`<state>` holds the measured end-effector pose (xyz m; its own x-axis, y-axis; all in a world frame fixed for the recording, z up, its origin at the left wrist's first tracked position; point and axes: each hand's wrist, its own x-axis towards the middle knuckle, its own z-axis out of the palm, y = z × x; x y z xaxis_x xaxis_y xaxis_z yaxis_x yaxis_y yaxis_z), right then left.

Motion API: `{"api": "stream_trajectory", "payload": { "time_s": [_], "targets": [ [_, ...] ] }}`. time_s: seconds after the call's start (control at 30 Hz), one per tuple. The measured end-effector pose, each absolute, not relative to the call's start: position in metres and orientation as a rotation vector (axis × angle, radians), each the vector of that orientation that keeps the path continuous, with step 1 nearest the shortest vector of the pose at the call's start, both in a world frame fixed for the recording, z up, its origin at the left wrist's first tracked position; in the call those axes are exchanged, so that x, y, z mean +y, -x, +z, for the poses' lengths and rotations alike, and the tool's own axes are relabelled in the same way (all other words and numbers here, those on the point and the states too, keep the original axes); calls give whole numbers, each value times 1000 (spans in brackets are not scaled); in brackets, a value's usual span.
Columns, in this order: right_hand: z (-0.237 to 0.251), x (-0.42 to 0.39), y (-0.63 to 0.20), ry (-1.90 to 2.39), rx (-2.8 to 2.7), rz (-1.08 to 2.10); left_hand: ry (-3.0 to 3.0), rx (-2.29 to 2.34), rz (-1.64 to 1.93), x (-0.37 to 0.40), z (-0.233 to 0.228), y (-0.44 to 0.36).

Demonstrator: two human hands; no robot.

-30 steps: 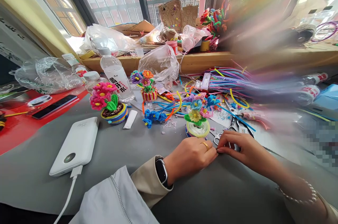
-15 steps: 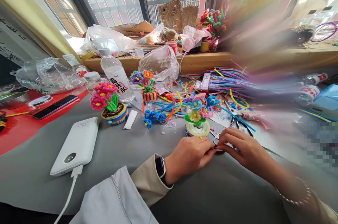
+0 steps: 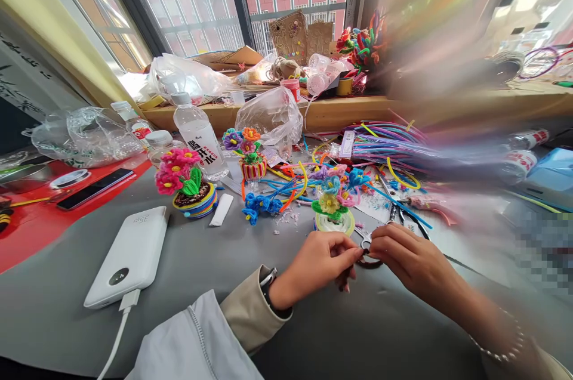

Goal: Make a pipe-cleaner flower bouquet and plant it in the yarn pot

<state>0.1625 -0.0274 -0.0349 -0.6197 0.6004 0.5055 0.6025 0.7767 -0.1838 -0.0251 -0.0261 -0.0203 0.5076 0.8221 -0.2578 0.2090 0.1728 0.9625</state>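
head view
left hand point(image 3: 320, 260): fingertips pinched on one end of a dark brown pipe cleaner point(image 3: 369, 263), just above the grey tablecloth point(image 3: 215, 260)
right hand point(image 3: 409, 260): pinching the other end, fingertips meeting the left's
pipe cleaner: bent in a small loop between both hands
just behind: flower pot point(image 3: 333, 210), scissors point(image 3: 394, 219)
left: power bank point(image 3: 129, 255)

A matt grey cloth point(image 3: 215, 249) covers the table, bearing a smooth white plastic power bank point(image 3: 129, 255), fuzzy pipe-cleaner flowers point(image 3: 333, 198) and metal scissors point(image 3: 396, 216).
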Motion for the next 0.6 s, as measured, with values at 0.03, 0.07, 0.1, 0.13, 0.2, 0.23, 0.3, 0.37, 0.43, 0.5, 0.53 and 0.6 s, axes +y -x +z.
{"api": "stream_trajectory", "payload": {
  "time_s": [0.03,0.07,0.1,0.13,0.2,0.23,0.3,0.37,0.43,0.5,0.53,0.6],
  "targets": [
    [-36,-28,-163,895,-2422,-24,-1305,967,536,-25,-20,25],
    [-38,-28,-164,895,-2430,-45,-1254,943,518,-25,-19,25],
    [-39,-29,-164,894,-2435,-69,-1208,921,500,-24,-17,26],
    [-41,-30,-165,886,-2433,-102,-1160,899,484,-23,-16,26],
    [-42,-32,-165,860,-2410,-181,-1046,862,466,-22,-14,28],
    [-43,-33,-164,842,-2391,-219,-980,843,460,-21,-14,28],
    [-43,-35,-163,809,-2347,-272,-862,795,440,-20,-13,29],
    [-43,-36,-161,812,-2314,-266,-825,763,417,-19,-14,30],
    [-41,-35,-159,846,-2284,-199,-911,749,413,-19,-15,30],
    [-39,-33,-158,895,-2240,-47,-1074,761,445,-20,-16,29],
    [-37,-32,-158,923,-2216,62,-1158,773,477,-20,-16,28],
    [-34,-31,-157,980,-2173,317,-1325,811,570,-22,-16,27]
  ]
}}
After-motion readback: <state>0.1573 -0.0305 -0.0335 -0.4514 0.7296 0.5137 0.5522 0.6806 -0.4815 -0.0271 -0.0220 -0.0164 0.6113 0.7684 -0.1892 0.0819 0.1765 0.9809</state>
